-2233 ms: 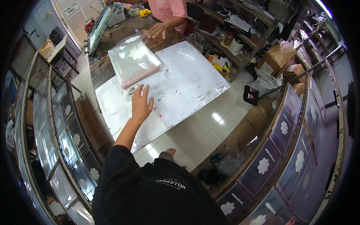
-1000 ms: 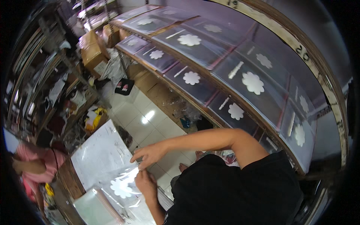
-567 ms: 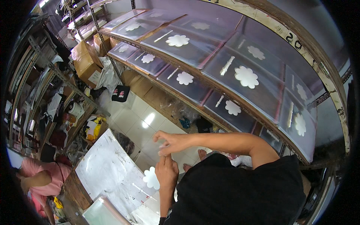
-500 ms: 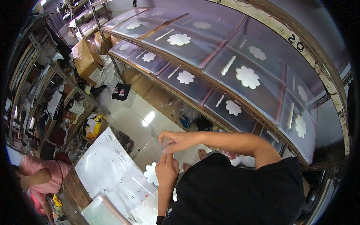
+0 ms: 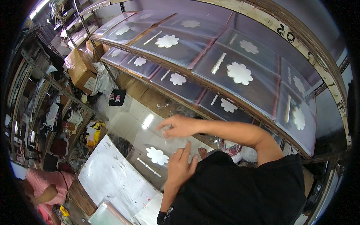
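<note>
A clear plastic sheet or bag (image 5: 146, 145) with a white flower shape (image 5: 157, 156) and a white strip (image 5: 149, 167) spans the space beside the table edge, below my hands. My left hand (image 5: 180, 165) is over its right side, fingers stretched out and thumb apart; whether the fingertips touch the plastic I cannot tell. Farther off, my right hand (image 5: 177, 126) hovers near its far edge, thumb and forefinger spread and slightly blurred. No grip shows in either hand. The plastic's outline is hard to follow against the tiles.
A white-topped table (image 5: 112, 168) stands at left, with a stack of clear sheets (image 5: 108, 215) at its near end. Racks (image 5: 187, 71) hold similar flower-marked plastic pieces. A person in pink (image 5: 48, 183) sits at far left. Cartons (image 5: 80, 71) and a black cap (image 5: 117, 97) lie beyond.
My hands, close together before, have separated: the right moved away, the left opened out. The flower and strip have shifted away from the table and now show over the floor. My view moved slightly.
</note>
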Tool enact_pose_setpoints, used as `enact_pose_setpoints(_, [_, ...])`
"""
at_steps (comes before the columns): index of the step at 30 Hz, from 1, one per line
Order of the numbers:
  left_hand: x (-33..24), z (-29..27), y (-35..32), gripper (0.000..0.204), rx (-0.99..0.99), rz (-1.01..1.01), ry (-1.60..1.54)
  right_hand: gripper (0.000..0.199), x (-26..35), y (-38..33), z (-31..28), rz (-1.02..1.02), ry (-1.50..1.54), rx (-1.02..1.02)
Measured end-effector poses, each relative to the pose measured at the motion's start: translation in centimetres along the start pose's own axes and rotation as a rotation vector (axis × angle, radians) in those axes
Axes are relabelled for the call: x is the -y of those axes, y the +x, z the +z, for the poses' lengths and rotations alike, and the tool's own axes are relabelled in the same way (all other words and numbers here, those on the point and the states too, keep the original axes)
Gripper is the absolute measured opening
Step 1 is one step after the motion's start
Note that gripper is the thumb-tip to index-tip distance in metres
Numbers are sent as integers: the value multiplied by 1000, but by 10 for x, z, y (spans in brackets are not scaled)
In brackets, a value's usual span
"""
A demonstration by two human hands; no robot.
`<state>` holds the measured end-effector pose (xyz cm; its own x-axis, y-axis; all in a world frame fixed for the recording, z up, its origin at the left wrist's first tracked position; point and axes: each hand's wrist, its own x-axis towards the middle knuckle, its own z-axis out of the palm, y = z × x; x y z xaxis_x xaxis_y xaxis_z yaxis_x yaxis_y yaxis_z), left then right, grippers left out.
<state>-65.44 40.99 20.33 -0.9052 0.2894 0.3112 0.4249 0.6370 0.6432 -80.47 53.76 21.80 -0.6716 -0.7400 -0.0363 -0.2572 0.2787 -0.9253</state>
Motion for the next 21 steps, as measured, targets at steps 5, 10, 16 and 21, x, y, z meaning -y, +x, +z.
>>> enact_pose_setpoints(5, [-4, -12, -11, 43, -30, -61, -312, 46, 38, -14, -93, 30, 31, -122])
enact_pose_setpoints(10, [43, 2, -34, 32, -123, -236, -105, 58, 85, -97, -194, 54, 22, -561])
enact_pose_setpoints(16, [97, 5, -70, 30, -119, -383, 61, 65, 46, -217, -249, 195, 126, -975])
enact_pose_setpoints(21, [115, 3, -73, 29, -109, -407, 125, 71, 5, -286, -232, 348, 214, -1219])
